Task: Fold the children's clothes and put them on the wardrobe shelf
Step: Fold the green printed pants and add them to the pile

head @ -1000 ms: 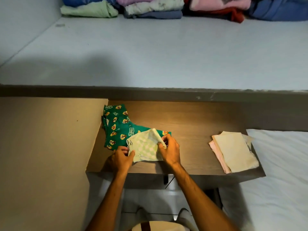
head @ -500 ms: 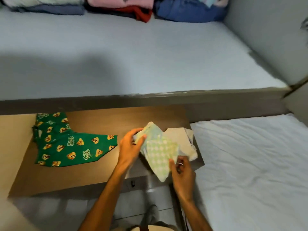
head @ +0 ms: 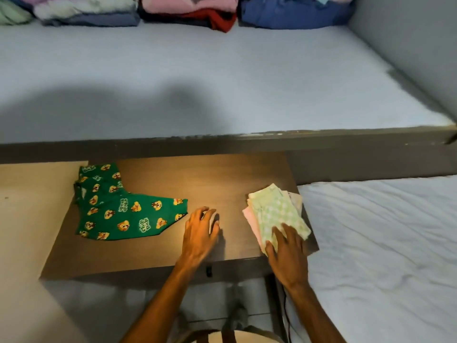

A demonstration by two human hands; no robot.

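A folded light-green checked garment (head: 277, 211) lies on top of a small stack of folded pink and cream clothes (head: 250, 219) at the right end of a brown table (head: 215, 179). My right hand (head: 288, 251) rests flat on the near end of that garment, fingers spread. My left hand (head: 200, 231) hovers open over the bare table, holding nothing. Unfolded green trousers with cartoon prints (head: 118, 206) lie spread at the table's left end, just left of my left hand.
A wide pale shelf surface (head: 222, 82) stretches beyond the table, with piles of folded clothes (head: 188, 11) along its back. A white-sheeted mattress (head: 383, 243) lies to the right. A beige panel (head: 27, 219) stands at the left.
Both hands lifted the checked garment off the green trousers and carried it right. It now lies on the folded stack; my left hand has let go and drawn back.
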